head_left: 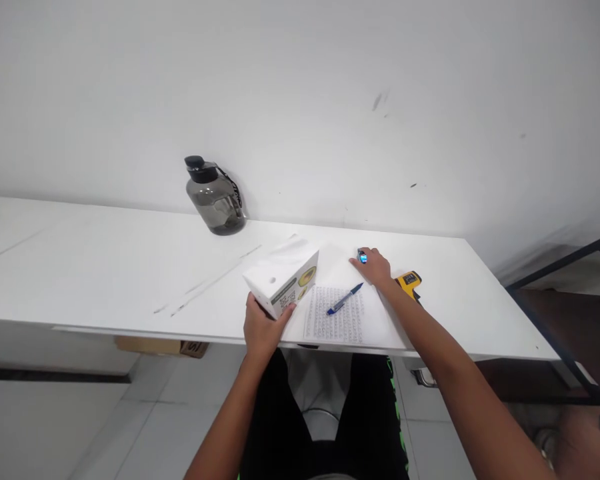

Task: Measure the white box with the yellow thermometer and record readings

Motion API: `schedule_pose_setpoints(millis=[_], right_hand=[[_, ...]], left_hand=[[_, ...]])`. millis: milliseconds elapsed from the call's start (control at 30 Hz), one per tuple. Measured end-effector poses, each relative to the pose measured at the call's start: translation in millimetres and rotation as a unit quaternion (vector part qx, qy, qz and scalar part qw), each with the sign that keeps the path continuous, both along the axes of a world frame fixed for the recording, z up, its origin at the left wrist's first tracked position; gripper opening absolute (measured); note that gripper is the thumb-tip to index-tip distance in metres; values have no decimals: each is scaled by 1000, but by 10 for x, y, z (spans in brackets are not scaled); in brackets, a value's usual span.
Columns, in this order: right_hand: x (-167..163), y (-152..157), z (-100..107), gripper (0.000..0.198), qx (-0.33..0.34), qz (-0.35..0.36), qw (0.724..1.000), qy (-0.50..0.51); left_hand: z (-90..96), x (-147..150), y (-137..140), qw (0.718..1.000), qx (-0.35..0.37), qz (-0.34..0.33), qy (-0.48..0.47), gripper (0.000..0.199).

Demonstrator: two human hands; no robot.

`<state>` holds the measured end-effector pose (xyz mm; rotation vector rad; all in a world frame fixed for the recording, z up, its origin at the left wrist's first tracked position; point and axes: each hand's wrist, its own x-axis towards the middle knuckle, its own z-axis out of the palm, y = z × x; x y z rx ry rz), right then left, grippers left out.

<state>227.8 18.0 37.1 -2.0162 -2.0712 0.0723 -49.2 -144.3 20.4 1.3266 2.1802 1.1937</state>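
Observation:
My left hand point(264, 325) grips the lower near corner of a white box point(275, 275), which is tilted over the table. Its printed side shows a cut avocado, a dark band and what looks like a QR code. My right hand point(374, 267) is closed around a small device point(363, 257) with a lit blue screen. Between my hands, a blue pen point(345, 299) rests on a sheet of paper point(320, 327) covered in rows of small print or writing. Partly behind my right forearm lies a yellow and black handheld tool point(409, 281).
A grey bottle point(217, 203) with a black lid and strap stands against the wall. The white table point(105, 267) ends at the right near a dark metal frame point(570, 267). A cardboard box point(155, 346) sits below, and another person's limb point(583, 443) shows at lower right.

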Motion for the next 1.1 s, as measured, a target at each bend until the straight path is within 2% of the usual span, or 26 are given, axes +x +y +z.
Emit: schedule_pose_setpoints(millis=[233,333,633,833,967,1033,1100], right_hand=[[126,-123,149,63,-47,59,997,35],[199,-195,171,56,-55,80,994,41],[165,-194,120,33,-11,95,995,10],[114,-191,76,30,-5,47,999,16],[134,-231,108,28,55,77,995,37],[243,-360,156,30,110,92,988,52],[423,-598,193,33,154,64,983,74]], left_hand=[[14,3,9,1000,-8,9,11,82],[15,14,8,1000,-2,7,14,81],[17,30,-2,1000,0,12,23,81],[23,34,-5,1000,2,13,24,81],[19,31,-6,1000,2,8,23,80],[20,31,-6,1000,4,8,22,79],[24,32,-8,1000,7,9,19,80]])
